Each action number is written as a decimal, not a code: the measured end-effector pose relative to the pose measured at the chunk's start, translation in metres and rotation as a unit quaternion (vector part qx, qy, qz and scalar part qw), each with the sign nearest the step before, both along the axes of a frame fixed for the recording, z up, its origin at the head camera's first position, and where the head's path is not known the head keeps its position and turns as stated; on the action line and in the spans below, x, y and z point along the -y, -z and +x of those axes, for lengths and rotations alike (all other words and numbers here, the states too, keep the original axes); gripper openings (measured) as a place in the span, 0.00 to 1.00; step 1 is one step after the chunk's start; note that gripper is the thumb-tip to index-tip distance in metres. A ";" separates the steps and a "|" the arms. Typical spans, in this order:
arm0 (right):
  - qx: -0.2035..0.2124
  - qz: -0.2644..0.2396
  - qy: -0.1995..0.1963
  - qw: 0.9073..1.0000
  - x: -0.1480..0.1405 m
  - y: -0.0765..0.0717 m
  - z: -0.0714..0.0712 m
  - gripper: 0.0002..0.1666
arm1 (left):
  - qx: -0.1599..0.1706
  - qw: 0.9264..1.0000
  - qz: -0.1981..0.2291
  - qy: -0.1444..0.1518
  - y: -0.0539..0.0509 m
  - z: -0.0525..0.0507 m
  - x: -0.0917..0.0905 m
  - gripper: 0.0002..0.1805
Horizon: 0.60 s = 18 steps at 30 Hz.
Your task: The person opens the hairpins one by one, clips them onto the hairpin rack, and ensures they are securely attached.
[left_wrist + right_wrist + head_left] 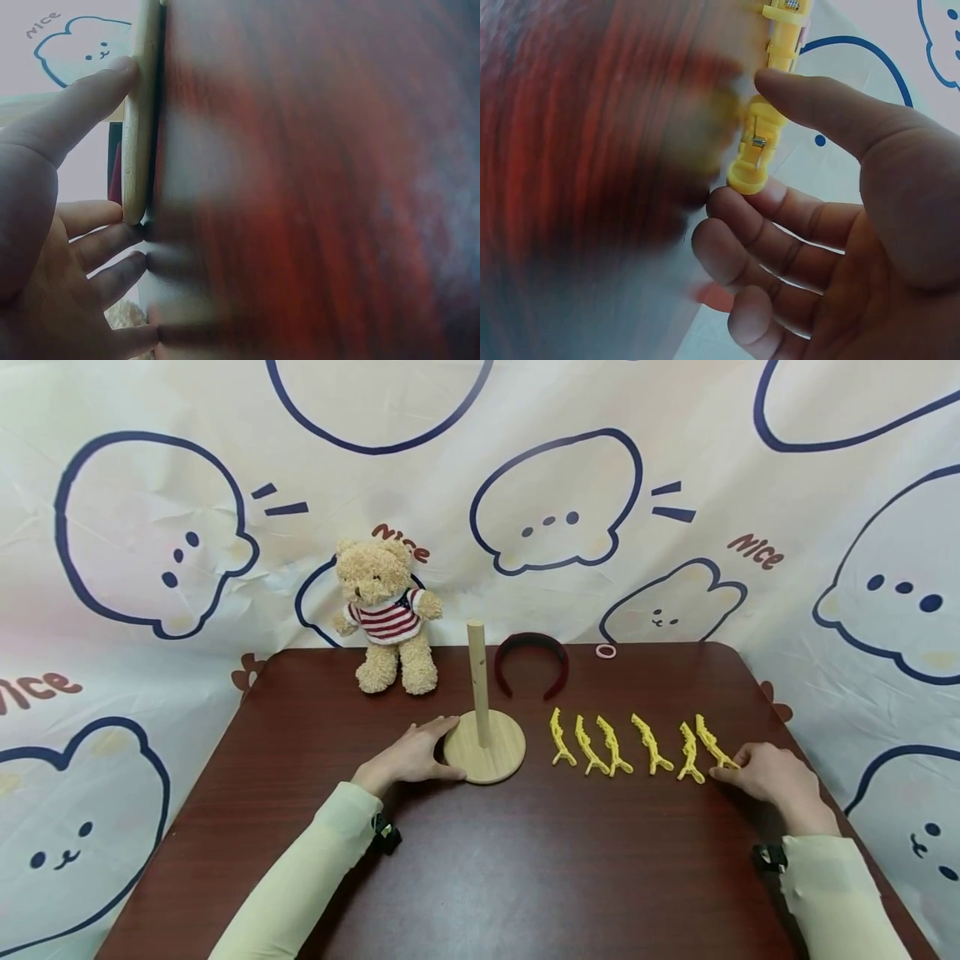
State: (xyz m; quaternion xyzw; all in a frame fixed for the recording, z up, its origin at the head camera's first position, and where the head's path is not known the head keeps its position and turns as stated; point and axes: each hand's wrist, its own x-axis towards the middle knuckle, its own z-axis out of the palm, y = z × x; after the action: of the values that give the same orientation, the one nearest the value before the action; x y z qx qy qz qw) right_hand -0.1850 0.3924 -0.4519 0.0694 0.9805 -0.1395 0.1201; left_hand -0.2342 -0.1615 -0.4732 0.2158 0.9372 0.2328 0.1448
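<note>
My left hand (412, 755) holds the rim of a round-based wooden stand (480, 647), thumb and fingers spread along its near-left edge. Seen in the left wrist view, the thumb and index finger touch the edge of the wooden base (137, 150). On the right, my right hand (776, 777) pinches the near end of the rightmost yellow hair clip (712, 743) between thumb and index finger. Small metal springs show on this clip in the right wrist view. Several more yellow hair clips (649, 744) lie in a row to its left.
A teddy bear (386, 618) in a striped shirt stands at the back left. Behind the stand lies a dark red headband (531, 637), with a pink hair tie (605, 651) to its right. The brown table (570, 868) meets a printed curtain (442, 502) at the back.
</note>
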 end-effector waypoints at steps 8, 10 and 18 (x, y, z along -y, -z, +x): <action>-0.042 -0.008 0.005 0.999 -0.005 -0.001 0.002 0.35 | 0.001 1.000 -0.001 -0.001 0.002 -0.001 0.000 0.56; -0.057 -0.007 0.002 0.998 -0.005 -0.002 0.002 0.36 | 0.003 1.000 0.001 -0.002 0.002 -0.001 0.000 0.56; -0.104 -0.009 -0.001 0.994 0.004 -0.010 0.000 0.36 | 0.002 1.000 0.001 0.000 0.002 -0.001 0.000 0.56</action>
State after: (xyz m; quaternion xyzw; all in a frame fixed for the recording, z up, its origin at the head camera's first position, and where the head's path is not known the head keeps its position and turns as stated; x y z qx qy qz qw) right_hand -0.1851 0.3888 -0.4422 0.0525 0.9863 -0.1551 0.0178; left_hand -0.2347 -0.1615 -0.4748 0.2159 0.9366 0.2342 0.1463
